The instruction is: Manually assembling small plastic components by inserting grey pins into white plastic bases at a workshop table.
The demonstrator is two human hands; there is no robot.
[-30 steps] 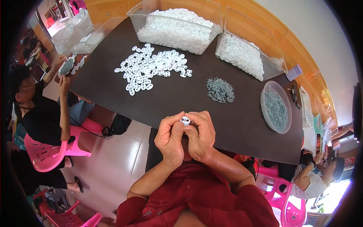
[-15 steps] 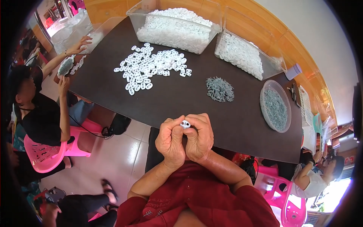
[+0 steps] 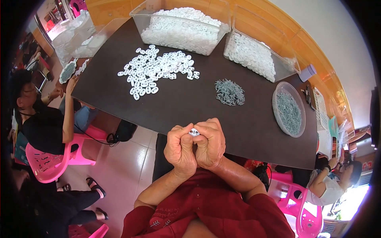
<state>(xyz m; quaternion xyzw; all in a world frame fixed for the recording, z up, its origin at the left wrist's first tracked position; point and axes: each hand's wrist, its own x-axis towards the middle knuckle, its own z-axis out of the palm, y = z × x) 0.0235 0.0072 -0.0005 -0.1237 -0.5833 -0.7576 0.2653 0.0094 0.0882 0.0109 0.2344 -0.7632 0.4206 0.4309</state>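
Between both hands, just over the table's near edge, is a small white oval plastic piece with two dark holes (image 3: 193,132). My left hand (image 3: 179,148) pinches its left side between thumb and forefinger. On the opposite side my right hand (image 3: 210,144) grips it the same way, the knuckles of both hands close together. Farther off on the table lies a loose spread of similar white two-holed pieces (image 3: 145,73), mixed with flat white pieces at its right. A heap of small grey screw-like pins (image 3: 229,93) lies ahead to the right.
On the dark table (image 3: 174,107) stand two clear bins (image 3: 180,33) (image 3: 251,55) of white pieces, a round tub (image 3: 289,110) of grey pins and a purple cup (image 3: 307,73). Co-workers sit left (image 3: 43,115) and right (image 3: 335,184) on pink chairs.
My hands stay almost in place, with the white piece turned slightly between them. The co-worker at left has drawn a raised arm back down. Another person's legs at lower left have shifted.
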